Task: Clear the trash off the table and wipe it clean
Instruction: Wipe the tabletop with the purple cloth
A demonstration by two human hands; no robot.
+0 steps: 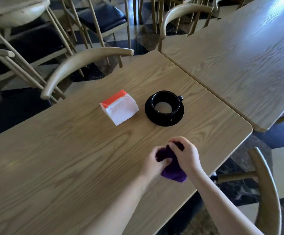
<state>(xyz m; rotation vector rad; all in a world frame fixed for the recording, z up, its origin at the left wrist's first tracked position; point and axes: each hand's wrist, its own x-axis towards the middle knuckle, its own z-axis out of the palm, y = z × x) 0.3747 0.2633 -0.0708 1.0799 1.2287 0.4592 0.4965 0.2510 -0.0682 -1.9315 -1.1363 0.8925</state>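
A purple cloth (172, 175), crumpled, is bunched between the left grip (152, 161) and the right grip (188, 155) over the bench (70, 167), near its right edge. A white packet (121, 110) with an orange end lies toward the far edge.

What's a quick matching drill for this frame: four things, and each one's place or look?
Things
1. cloth
2. cup
3. saucer
4. tissue pack

Place or look
a. stands on the saucer
b. gripped by the left hand and the right hand
c. white with an orange top
d. flat on the table, under the cup

Pairs: 1-b, 2-a, 3-d, 4-c
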